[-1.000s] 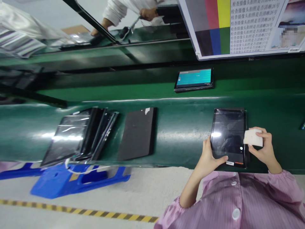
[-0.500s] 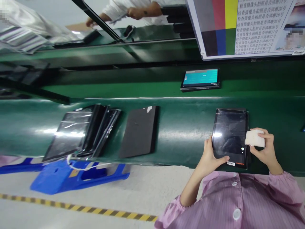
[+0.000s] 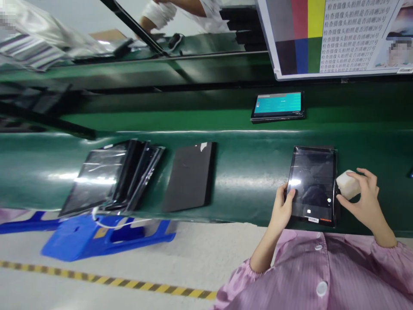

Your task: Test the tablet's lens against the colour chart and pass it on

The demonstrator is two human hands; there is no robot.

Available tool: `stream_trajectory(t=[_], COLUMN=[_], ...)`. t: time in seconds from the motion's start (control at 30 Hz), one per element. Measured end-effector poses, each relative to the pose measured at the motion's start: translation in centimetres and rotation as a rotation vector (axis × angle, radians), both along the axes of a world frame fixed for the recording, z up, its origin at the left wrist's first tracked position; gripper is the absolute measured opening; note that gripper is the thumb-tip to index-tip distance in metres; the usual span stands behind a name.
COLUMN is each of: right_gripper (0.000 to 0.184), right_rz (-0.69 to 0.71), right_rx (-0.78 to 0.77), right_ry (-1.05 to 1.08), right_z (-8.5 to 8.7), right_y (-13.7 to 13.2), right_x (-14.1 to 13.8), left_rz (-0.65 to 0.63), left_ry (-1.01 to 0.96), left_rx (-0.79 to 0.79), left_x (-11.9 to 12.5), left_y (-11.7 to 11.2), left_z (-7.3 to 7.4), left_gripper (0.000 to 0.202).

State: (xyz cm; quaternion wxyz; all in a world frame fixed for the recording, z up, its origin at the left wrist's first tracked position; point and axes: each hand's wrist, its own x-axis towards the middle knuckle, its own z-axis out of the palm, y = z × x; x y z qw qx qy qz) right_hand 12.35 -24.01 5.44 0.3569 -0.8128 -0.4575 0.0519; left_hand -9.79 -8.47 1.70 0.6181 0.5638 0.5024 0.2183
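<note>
Gripped tablet (image 3: 312, 183) by its left edge with left hand (image 3: 284, 209), steadying it on belt (image 3: 245, 172); pinched white pad (image 3: 347, 184) in right hand (image 3: 364, 202) beside it.

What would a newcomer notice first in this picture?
First, the dark tablet on the green belt at lower right, gripped at its left edge by the left hand, while the right hand holds a white block beside its right edge. Then the colour chart at upper right, a lit tablet below it, and a stack of tablets at left.
</note>
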Motion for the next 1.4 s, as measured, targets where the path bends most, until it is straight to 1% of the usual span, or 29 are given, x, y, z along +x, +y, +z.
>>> stream_trajectory(t=[0.07, 0.1, 0.2, 0.27, 0.5, 0.63, 0.77, 0.9, 1.0, 1.07, 1.13, 1.2, 1.27, 1.33, 1.4], right_gripper=[0.066, 0.070, 0.075, 0.077, 0.080, 0.073, 0.074, 0.075, 0.087, 0.095, 0.098, 0.092, 0.077, 0.061, 0.053], right_rz=[0.031, 0.038, 0.043, 0.044, -0.015, 0.030, 0.080, 0.082, -0.010, -0.088, -0.130, -0.121, -0.070, -0.047, -0.061], right_rx=[-0.027, -0.032, -0.044, -0.048, -0.012, -0.039, -0.054, -0.061, -0.050, -0.067, -0.118, -0.183, -0.217, -0.172, -0.089], right_ry=[0.045, 0.057, 0.057, 0.052, 0.056, -0.044, -0.116, -0.158, -0.168, -0.164, -0.145, -0.109, -0.062, 0.000, 0.052], right_z=[-0.5, -0.7, -1.2, -1.2, 0.0, 0.2, -0.1, 0.2, 0.7, 0.8, 0.5, 0.1, -0.2, -0.1, 0.2], right_y=[0.0, 0.1, 0.4, 0.5, 1.0, 2.0, 3.4, 3.7, 2.7, 1.6, 0.5, -0.4, -1.0, -1.2, -1.2], right_x=[-0.6, -0.9, -1.6, -1.8, -2.0, -3.0, -4.1, -3.8, -2.3, -1.0, 0.2, 1.2, 1.8, 2.2, 2.4], left_rz=[0.013, 0.017, 0.017, 0.017, 0.022, 0.020, 0.011, -0.013, -0.086, -0.191, -0.303, -0.376, -0.414, -0.423, -0.422], left_ry=[0.002, 0.001, -0.003, -0.004, -0.016, -0.025, -0.030, -0.042, -0.046, -0.035, -0.025, -0.027, -0.023, -0.013, -0.006], left_rx=[0.011, 0.014, 0.019, 0.022, 0.047, 0.047, 0.048, 0.047, 0.043, 0.030, 0.004, -0.025, -0.039, -0.035, -0.024], left_x=[0.2, 0.2, 0.2, 0.2, 0.4, 0.3, 0.2, 0.2, -0.2, -0.6, -1.0, -1.2, -1.3, -1.3, -1.3], left_y=[-0.1, -0.2, -0.4, -0.4, -0.5, -0.5, -0.5, -0.4, -0.1, 0.4, 0.9, 1.3, 1.5, 1.6, 1.6], left_z=[-0.1, 0.0, 0.2, 0.3, -0.1, -0.3, -0.6, -0.6, -0.3, 0.2, 0.8, 1.5, 1.9, 2.2, 2.2], left_gripper=[0.044, 0.043, 0.040, 0.040, 0.042, 0.039, 0.037, 0.042, 0.055, 0.069, 0.082, 0.088, 0.092, 0.094, 0.096])
